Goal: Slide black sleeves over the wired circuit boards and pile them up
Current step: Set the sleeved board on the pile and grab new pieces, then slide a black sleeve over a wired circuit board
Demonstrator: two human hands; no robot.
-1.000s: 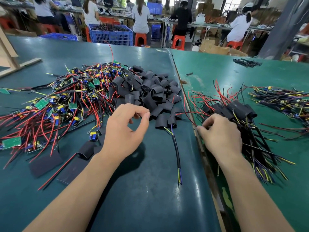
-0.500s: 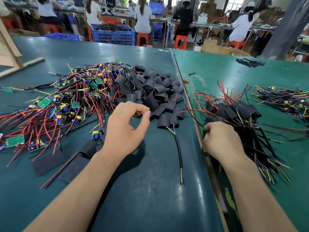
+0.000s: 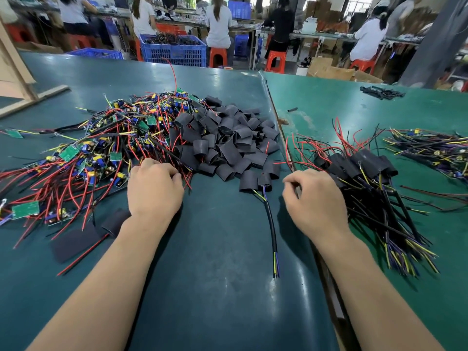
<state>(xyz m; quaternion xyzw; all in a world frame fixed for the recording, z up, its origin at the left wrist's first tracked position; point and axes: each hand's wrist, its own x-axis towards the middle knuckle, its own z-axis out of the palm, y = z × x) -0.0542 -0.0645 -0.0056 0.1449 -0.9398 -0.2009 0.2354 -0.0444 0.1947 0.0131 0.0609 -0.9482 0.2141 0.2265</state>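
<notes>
We sit at a green worktop (image 3: 222, 274), its load sorted into heaps so each stage stays within reach. The largest heap, to our left, is bare boards (image 3: 83, 158) tangled in red, black and yellow wires. Just right of it, touching, lies a mound of loose black sleeves (image 3: 228, 145). Further right, across a seam in the worktop, sits the pile (image 3: 362, 171) of finished boards, sleeves on, wires trailing toward us. One sleeved board (image 3: 263, 179) lies alone between the mound and that pile, its cable running down the middle.

Our left hand (image 3: 154, 191) rests at the near edge of the bare boards, fingers curled into the red wires, likely fishing out the next board; what its grip holds is hidden. Our right hand (image 3: 316, 201) hovers beside the finished pile, fingers loosely curled, seemingly holding nothing.
</notes>
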